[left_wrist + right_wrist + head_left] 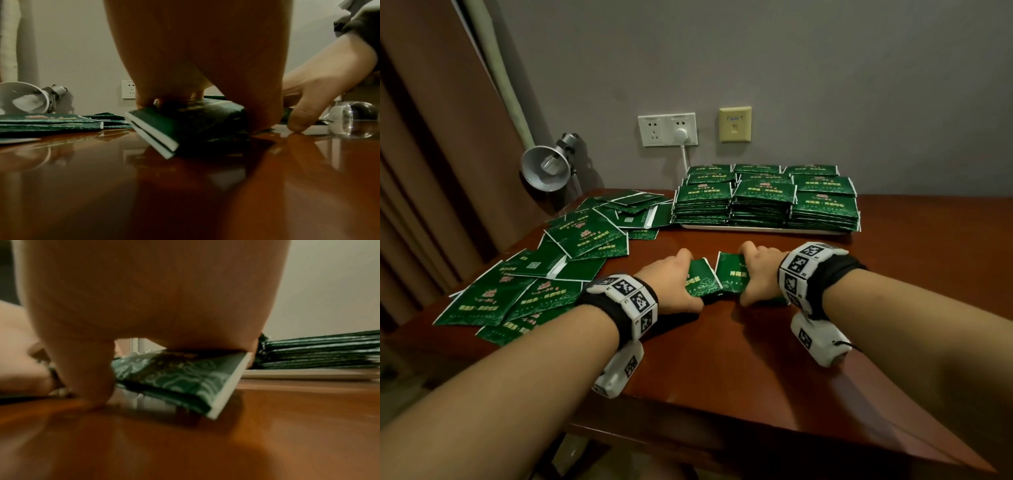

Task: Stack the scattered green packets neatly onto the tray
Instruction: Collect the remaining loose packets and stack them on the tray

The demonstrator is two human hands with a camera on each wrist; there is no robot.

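Note:
Both hands meet at the middle of the brown table. My left hand (pixel 674 284) grips a small bundle of green packets (pixel 700 279) from the left, thumb near me and fingers over the far edge. My right hand (pixel 756 274) grips another green bundle (pixel 731 272) from the right. The two bundles touch and stand tilted off the tabletop. In the left wrist view the left bundle (pixel 185 128) shows white edges under my palm; in the right wrist view the right bundle (pixel 174 374) slants down to the wood. Several neat green stacks (pixel 763 198) fill the white tray (pixel 756 229) behind.
Loose green packets (pixel 544 270) lie scattered across the table's left side to its edge. A metal desk lamp (pixel 548 168) stands at the back left. A wall socket with a white plug and cable (pixel 681 135) is behind the tray. Bare wood lies near me.

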